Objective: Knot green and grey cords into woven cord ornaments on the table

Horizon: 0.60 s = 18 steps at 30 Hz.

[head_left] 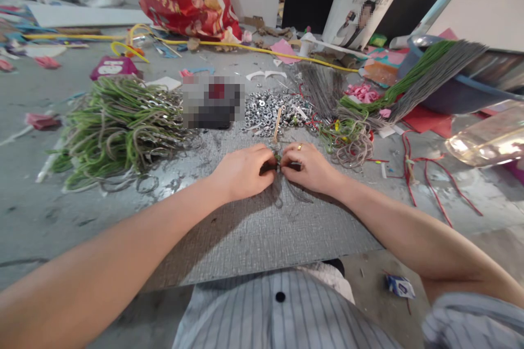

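Note:
My left hand point(248, 170) and my right hand point(306, 166) meet at the middle of the grey table point(245, 240), thumbs and fingers pinched toward each other. Between the fingertips is a small piece of green and grey cord point(278, 158), mostly hidden; a grey cord end point(301, 194) trails on the table below my right hand. Just beyond the fingers, a thin wooden stick point(277, 124) stands near a heap of small metal nuts point(266, 112). A ring is on my right hand.
A large bundle of green and grey cords point(118, 133) lies left. Straight cords point(434, 76) rest over a blue basin point(462, 84) at right, near red cords point(432, 166) and a clear bottle point(487, 136). A red bag point(186, 0) stands behind a yellow cable point(245, 48).

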{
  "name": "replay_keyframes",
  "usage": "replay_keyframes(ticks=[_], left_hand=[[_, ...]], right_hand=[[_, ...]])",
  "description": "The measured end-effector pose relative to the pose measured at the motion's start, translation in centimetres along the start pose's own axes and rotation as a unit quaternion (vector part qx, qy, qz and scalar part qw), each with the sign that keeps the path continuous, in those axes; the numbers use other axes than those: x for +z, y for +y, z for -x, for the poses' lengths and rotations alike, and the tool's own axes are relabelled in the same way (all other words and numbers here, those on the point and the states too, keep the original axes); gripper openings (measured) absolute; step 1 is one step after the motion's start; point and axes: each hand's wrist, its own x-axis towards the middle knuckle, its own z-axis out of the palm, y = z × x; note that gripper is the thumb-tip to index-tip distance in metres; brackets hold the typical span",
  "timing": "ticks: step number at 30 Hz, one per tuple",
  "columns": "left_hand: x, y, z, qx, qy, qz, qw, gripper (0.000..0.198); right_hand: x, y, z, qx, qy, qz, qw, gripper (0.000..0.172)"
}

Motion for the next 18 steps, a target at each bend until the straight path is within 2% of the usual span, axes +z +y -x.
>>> replay_keyframes(ticks=[8, 18], left_hand=[[0.26, -0.38, -0.21, 0.018, 0.005, -0.016, 1.0, 0.02], [0.27, -0.28, -0.23, 0.004, 0.01, -0.01, 1.0, 0.02]], right_hand=[[0.01, 0.02, 0.13, 0.006, -0.012, 0.021, 1.0, 0.009], [-0.15, -0.04, 0.13, 0.005, -0.022, 0.016, 1.0, 0.007]])
